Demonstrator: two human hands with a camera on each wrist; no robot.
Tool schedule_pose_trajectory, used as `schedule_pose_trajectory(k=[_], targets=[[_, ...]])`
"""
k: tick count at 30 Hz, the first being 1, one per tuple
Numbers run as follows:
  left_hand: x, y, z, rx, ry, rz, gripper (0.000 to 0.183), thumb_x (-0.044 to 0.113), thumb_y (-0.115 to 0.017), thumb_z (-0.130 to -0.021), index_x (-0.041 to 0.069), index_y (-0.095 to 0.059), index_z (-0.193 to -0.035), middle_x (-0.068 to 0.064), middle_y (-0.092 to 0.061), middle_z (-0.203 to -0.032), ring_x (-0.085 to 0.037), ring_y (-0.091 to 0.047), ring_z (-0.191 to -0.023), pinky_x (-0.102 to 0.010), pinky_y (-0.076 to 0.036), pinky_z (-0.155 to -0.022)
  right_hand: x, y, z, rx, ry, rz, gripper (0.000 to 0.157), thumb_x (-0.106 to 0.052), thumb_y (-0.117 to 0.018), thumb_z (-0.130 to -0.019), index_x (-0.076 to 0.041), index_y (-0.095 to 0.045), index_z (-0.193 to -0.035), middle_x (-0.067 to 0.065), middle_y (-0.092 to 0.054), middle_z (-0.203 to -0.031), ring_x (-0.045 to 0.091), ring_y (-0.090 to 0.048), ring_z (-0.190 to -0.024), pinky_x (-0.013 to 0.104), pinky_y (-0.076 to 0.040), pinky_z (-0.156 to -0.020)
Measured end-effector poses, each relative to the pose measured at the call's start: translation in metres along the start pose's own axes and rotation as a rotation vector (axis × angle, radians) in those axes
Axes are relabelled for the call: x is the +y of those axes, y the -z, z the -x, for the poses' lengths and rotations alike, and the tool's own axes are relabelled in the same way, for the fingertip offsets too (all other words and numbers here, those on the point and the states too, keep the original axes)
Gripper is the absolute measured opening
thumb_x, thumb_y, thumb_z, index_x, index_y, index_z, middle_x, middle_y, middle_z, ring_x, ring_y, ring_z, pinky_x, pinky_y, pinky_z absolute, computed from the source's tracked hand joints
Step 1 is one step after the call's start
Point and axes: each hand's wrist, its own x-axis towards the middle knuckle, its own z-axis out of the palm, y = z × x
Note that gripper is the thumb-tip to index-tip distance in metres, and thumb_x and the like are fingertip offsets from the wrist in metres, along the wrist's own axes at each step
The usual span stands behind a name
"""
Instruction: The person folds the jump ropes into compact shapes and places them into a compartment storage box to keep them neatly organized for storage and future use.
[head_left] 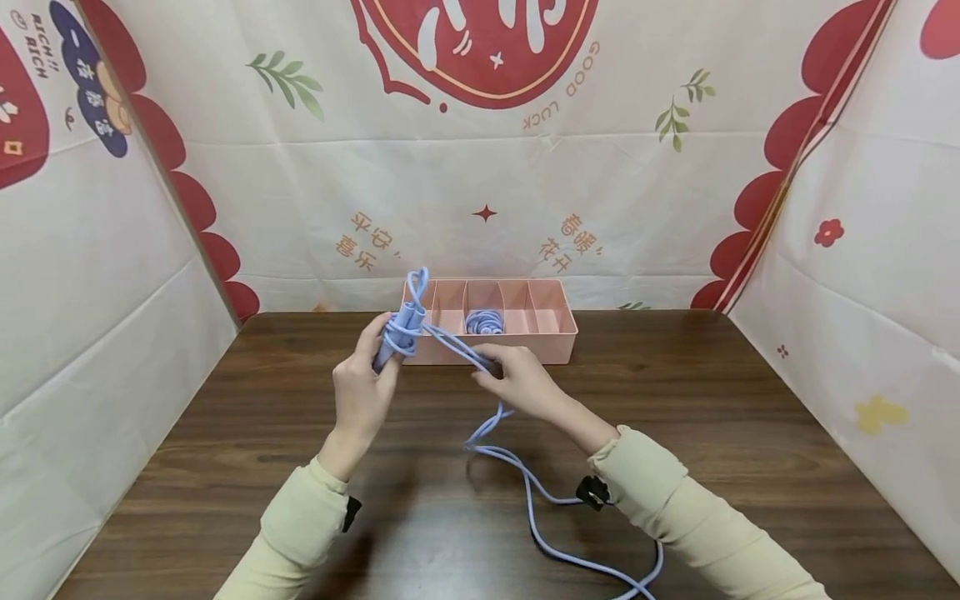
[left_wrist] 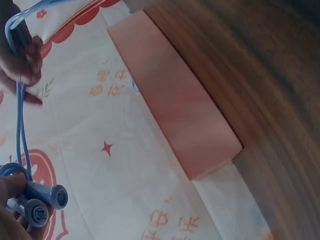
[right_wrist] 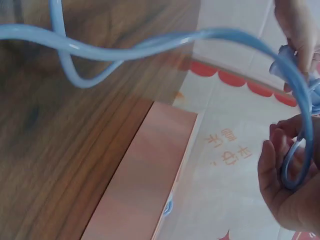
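Note:
My left hand (head_left: 362, 379) grips the two blue handles of a jump rope (head_left: 406, 325) side by side, with cord wound round them and a loop sticking up on top. In the left wrist view the handle ends (left_wrist: 59, 197) point out past the fingers. My right hand (head_left: 521, 381) holds the doubled cord between thumb and fingers, a short way right of the handles. From there the cord (head_left: 528, 475) hangs down and trails in loose bends towards the table's near side. In the right wrist view a cord loop (right_wrist: 295, 170) lies within the curled right fingers.
Behind the hands, a pink divided box (head_left: 525, 348) stands at the table's back edge. A coiled blue cord (head_left: 484, 322) lies in its middle compartment. The brown wooden table (head_left: 247, 467) is enclosed by printed white cloth (head_left: 652, 208) at the back and sides.

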Motion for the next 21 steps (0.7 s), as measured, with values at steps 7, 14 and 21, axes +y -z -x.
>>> schedule_pose_trajectory(k=[7,14,21], targets=[[-0.003,0.009,-0.005,0.115,0.018,-0.036,0.042,-0.008,-0.063,-0.072,0.001,-0.057,-0.113,-0.014,-0.068,-0.080,-0.018,-0.042,-0.047,-0.037,-0.038,-0.045,-0.009,0.004,0.012,-0.050,-0.273,-0.518,0.040,0.001,-0.057,-0.084,0.009,-0.048,-0.122,0.009,-0.063,-0.078,0.009,-0.058,-0.048,0.026,-0.050,-0.050],[-0.013,0.015,-0.004,0.160,0.111,-0.032,0.039,-0.006,-0.067,-0.073,0.000,-0.058,-0.111,-0.012,-0.069,-0.077,-0.012,-0.046,-0.052,-0.025,-0.038,-0.049,-0.025,0.006,0.021,-0.165,-0.440,-0.800,0.055,-0.005,-0.053,-0.089,0.009,-0.027,-0.136,-0.003,-0.047,-0.063,0.003,-0.043,-0.043,0.025,-0.050,-0.047],[-0.024,0.027,-0.013,0.170,0.335,0.174,0.038,-0.003,-0.067,-0.075,-0.004,-0.057,-0.112,-0.022,-0.067,-0.084,-0.003,-0.061,-0.058,-0.011,-0.045,-0.051,-0.033,0.013,0.037,-0.265,-0.476,-0.849,0.038,-0.014,-0.046,-0.095,0.010,-0.043,-0.124,0.000,-0.044,-0.068,0.002,-0.031,-0.042,0.016,-0.031,-0.038]])
